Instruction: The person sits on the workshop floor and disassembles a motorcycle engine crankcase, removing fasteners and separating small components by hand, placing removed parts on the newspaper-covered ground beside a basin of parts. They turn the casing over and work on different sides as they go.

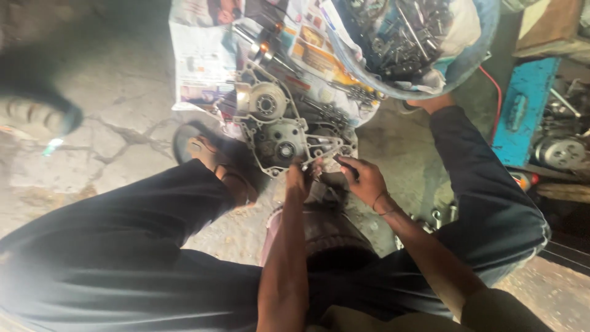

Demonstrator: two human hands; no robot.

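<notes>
We are squatting on the cracked concrete floor and working at the near edge of a grey metal engine case, which is lying flat on a spread newspaper, partly over that sheet's near edge. Our left hand is pinching closed on something small at the case's near rim; we cannot tell what it is. Our right hand is curling beside it, fingertips touching the same corner of the case; whether it is gripping anything we cannot tell. Both hands are meeting there, nearly touching. We judge that we are fitting or loosening a small part at that rim, and the next move is calling for a steady fingertip hold while the case stays put. A blue basin of loose metal parts is sitting at the newspaper's far right corner.
</notes>
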